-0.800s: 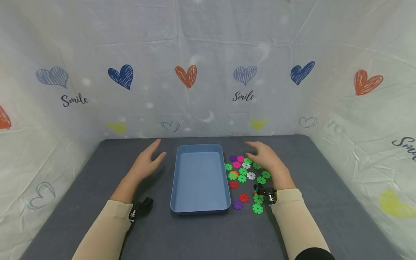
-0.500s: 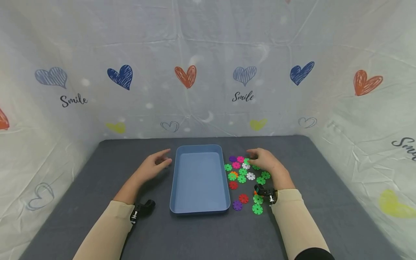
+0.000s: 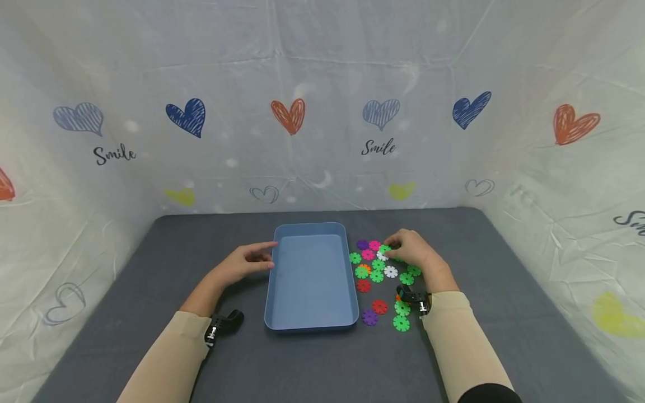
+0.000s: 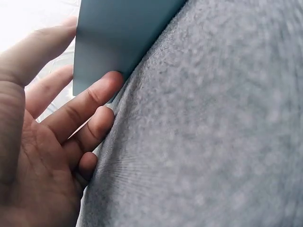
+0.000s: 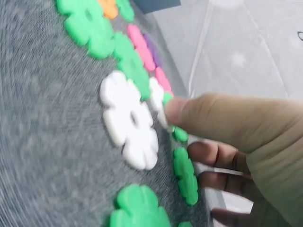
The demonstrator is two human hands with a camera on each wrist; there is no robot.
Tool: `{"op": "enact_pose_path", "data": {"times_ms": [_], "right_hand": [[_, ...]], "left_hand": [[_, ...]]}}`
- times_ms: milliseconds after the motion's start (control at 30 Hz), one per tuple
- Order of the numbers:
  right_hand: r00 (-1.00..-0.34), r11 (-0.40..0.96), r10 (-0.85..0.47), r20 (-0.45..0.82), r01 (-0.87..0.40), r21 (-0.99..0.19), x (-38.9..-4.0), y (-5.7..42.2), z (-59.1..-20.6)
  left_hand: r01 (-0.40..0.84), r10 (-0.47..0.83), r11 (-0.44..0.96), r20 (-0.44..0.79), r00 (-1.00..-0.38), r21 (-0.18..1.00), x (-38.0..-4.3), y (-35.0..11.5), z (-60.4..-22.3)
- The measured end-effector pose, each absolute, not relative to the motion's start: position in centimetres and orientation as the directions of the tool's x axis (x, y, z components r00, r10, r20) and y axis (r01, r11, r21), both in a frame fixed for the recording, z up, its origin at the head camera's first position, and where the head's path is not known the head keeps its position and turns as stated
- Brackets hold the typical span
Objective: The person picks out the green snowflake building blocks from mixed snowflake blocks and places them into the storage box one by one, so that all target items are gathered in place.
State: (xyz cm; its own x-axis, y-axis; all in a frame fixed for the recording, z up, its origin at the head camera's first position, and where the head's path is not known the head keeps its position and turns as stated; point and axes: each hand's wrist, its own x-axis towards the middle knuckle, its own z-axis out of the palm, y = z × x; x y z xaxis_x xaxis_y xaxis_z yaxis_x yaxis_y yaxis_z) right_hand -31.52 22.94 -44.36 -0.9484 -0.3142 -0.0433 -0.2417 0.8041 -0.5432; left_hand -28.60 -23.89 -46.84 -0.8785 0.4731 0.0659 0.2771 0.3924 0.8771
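Note:
A blue rectangular tray (image 3: 311, 322) lies on the table. My left hand (image 3: 239, 264) is at its left side, with the index fingertip and thumb at the rim. In the left wrist view, fingers (image 4: 108, 85) reach the outer wall of the tray (image 4: 120, 35). My right hand (image 3: 414, 250) hovers low over the far part of a spread of flower-shaped plastic discs. Its thumb (image 5: 189, 112) comes down beside a green disc (image 3: 384, 248) and a white one; the index fingertip is hidden behind the thumb in the right wrist view.
Several more discs lie right of the tray: a white disc (image 3: 390, 272), a red disc (image 3: 379, 307), a purple disc (image 3: 370, 317) and a green disc (image 3: 401, 323). A printed cloth (image 3: 322, 151) hangs behind the grey table (image 3: 307, 369).
My left hand has moved right and lowered, from beside the tray to its rim. The right hand has dropped toward the discs, its thumb and index finger drawing closer together.

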Motion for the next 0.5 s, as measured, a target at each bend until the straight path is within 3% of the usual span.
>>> {"op": "enact_pose_path", "data": {"times_ms": [267,500], "right_hand": [[-0.95,0.818,-0.311,-0.039,-0.247,-0.519,-31.2,22.8,-43.2],[-0.935,0.785,-0.329,0.135,-0.35,-0.51,-29.8,21.2,-39.9]], "left_hand": [[0.254,0.439,0.424,0.048,-0.897,0.869,-28.4,-23.6,-46.8],[0.25,0.442,0.427,0.04,-0.896,0.869,-28.3,-23.5,-46.6]]}}
